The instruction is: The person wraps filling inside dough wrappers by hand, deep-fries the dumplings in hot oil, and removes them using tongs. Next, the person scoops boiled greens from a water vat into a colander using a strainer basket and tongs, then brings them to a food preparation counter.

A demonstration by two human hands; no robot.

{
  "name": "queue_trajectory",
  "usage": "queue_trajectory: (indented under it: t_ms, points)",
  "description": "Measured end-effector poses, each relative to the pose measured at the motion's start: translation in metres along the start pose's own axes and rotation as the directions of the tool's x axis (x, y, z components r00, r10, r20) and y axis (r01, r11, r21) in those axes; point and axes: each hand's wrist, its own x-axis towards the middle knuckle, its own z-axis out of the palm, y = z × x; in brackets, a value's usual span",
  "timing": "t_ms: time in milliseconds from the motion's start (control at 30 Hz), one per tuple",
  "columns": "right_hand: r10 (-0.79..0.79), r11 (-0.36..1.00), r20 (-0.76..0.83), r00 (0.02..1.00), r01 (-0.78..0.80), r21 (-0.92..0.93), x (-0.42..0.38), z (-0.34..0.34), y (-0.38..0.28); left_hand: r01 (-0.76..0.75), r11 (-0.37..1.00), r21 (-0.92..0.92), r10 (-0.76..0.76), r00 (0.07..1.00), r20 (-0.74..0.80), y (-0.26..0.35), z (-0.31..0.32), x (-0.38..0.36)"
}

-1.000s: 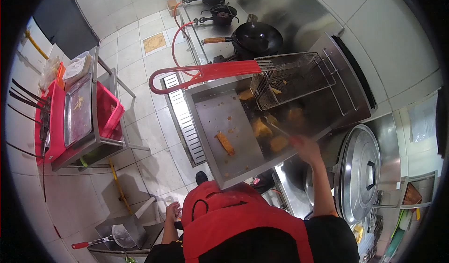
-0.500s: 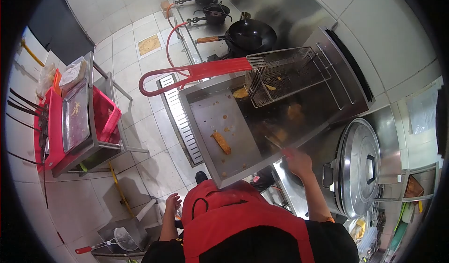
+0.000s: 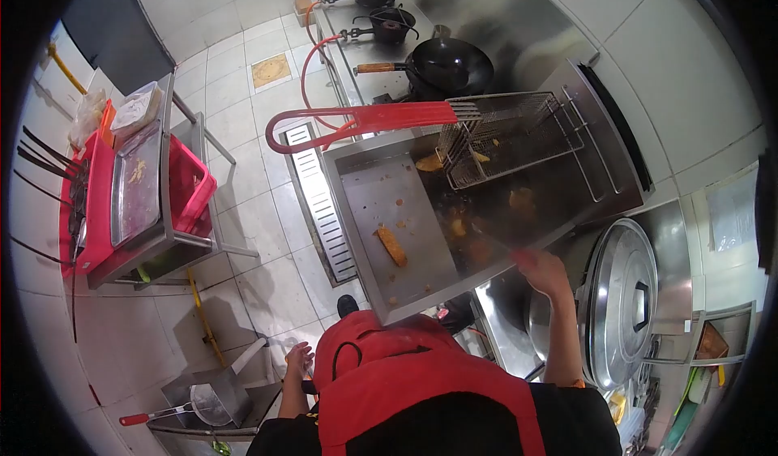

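My right hand (image 3: pixel 543 272) is closed around the handle of a thin utensil (image 3: pixel 496 241) that reaches into the dark oil of the fryer (image 3: pixel 478 213); the utensil's far end is blurred. Several browned pieces lie in the oil near it. A wire basket (image 3: pixel 506 144) with a red handle (image 3: pixel 365 122) rests across the fryer's far side. One long golden piece (image 3: pixel 392 246) lies on the metal shelf (image 3: pixel 365 188) at the fryer's left. Low at my left side hangs my left hand (image 3: pixel 300 359), its fingers loosely apart, holding nothing visible.
Beyond the fryer are a black wok (image 3: pixel 450 67) and two burners with red hoses. A large round lid (image 3: pixel 622 302) stands at right. On the left, a rack holds a metal tray (image 3: pixel 136 184) and a pink basket (image 3: pixel 193 184). A strainer (image 3: pixel 212 404) lies at lower left.
My right hand has moved slightly right with the utensil. The whole view has shifted a little, so the fryer and stove appear farther right.
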Motion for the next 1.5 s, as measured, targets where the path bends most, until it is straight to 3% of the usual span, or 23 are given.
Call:
queue_trajectory:
  t_ms: [67, 167, 267, 800, 1000, 1100, 1200, 1500]
  points:
    - [-0.029, 0.999, 0.010, 1.000, 0.029, -0.022, 0.006, 0.005, 0.006, 0.044, 0.999, -0.017, -0.044, 0.999, 0.010, 0.002, 0.001, 0.002]
    - [-0.009, 1.000, 0.040, 0.999, 0.010, -0.018, 0.005, 0.000, -0.003, -0.035, 0.999, 0.004, 0.035, 0.999, 0.007, 0.003, 0.007, 0.003]
    - [-0.007, 1.000, 0.016, 1.000, 0.007, 0.008, 0.003, 0.001, -0.004, -0.064, 0.997, 0.038, 0.060, 0.994, 0.097, 0.003, -0.001, 0.010]
    - [-0.050, 0.999, -0.079, 0.996, 0.051, 0.010, 0.057, 0.043, 0.033, -0.072, 0.997, 0.038, 0.072, 0.997, -0.008, 0.003, 0.006, 0.004]
    - [-0.030, 0.997, -0.028, 0.999, 0.028, -0.078, 0.077, 0.041, 0.014, -0.093, 0.996, 0.018, 0.092, 0.995, 0.032, 0.005, 0.004, 0.006]
    - [-0.021, 0.999, 0.002, 1.000, 0.021, -0.030, 0.077, 0.037, 0.010, -0.080, 0.997, 0.014, 0.080, 0.997, 0.016, 0.008, 0.006, 0.000]
    - [-0.083, 0.996, -0.124, 0.989, 0.085, 0.012, 0.069, 0.037, 0.018, -0.052, 0.999, -0.012, 0.052, 0.999, -0.003, 0.004, 0.003, 0.000]
    - [-0.080, 0.996, -0.152, 0.985, 0.075, -0.040, 0.052, 0.023, -0.014, -0.024, 0.994, -0.105, 0.023, 1.000, -0.016, -0.013, -0.012, 0.014]
